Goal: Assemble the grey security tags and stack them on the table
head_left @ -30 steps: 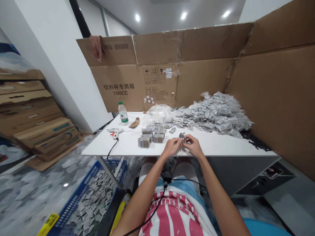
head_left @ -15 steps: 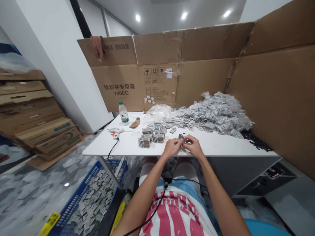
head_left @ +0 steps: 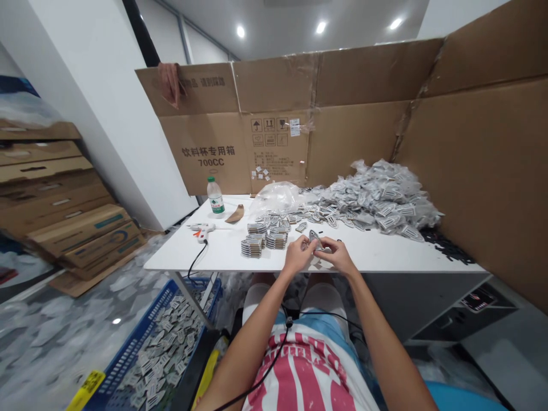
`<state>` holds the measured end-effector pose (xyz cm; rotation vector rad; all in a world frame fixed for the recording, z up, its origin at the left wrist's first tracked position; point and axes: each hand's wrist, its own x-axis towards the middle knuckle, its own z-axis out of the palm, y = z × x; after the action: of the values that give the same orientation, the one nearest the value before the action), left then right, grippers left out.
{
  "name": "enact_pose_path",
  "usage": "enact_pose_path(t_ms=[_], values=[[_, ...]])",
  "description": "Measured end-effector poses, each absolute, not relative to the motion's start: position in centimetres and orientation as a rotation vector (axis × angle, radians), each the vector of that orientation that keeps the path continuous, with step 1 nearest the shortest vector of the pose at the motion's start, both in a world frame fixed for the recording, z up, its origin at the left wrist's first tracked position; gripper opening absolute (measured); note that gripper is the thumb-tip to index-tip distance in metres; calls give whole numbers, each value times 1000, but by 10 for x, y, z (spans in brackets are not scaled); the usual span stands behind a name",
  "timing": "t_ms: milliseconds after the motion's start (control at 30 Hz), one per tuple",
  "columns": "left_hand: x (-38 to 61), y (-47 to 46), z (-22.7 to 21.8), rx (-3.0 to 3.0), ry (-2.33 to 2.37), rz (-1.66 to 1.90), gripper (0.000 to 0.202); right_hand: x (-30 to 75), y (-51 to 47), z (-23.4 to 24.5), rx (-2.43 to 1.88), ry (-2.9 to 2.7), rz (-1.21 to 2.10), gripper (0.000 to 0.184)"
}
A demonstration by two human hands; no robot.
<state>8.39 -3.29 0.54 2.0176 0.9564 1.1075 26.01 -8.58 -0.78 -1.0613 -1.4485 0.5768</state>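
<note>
Both hands meet just above the near edge of the white table (head_left: 381, 254). Between them is a small grey, pointed flat piece (head_left: 314, 235) with a pale outline. My left hand (head_left: 298, 254) pinches its left side, fingers curled. My right hand (head_left: 338, 255) has thumb and fingertips pressed on its right side. Beneath the hands lie a few small pale bits (head_left: 319, 264). Left of them stand neat stacks of similar grey pieces (head_left: 252, 245), and one loose grey piece (head_left: 301, 226) lies just behind my left hand.
A large heap of bagged grey pieces (head_left: 381, 197) fills the back right, with black strips (head_left: 451, 249) beside it. A glue gun (head_left: 203, 232), a bottle (head_left: 215, 197) and a brown curved piece (head_left: 235, 213) lie left. Cardboard (head_left: 355, 137) walls the back. A blue basket (head_left: 124, 348) stands below.
The grey piece has turned so more of its face shows, and it sits slightly further left. My right fingers have shifted along it. Pale bits below the hands show more clearly.
</note>
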Motion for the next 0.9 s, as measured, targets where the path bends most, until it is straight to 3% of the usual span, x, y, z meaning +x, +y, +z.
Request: enact_pose_path(t_ms=[467, 900], values=[[85, -30, 5, 1953, 904, 1120, 52, 261, -83, -13, -1026, -1328, 656, 48], [86, -27, 3, 1973, 971, 1136, 52, 261, -80, -12, -946, -1309, 726, 44]])
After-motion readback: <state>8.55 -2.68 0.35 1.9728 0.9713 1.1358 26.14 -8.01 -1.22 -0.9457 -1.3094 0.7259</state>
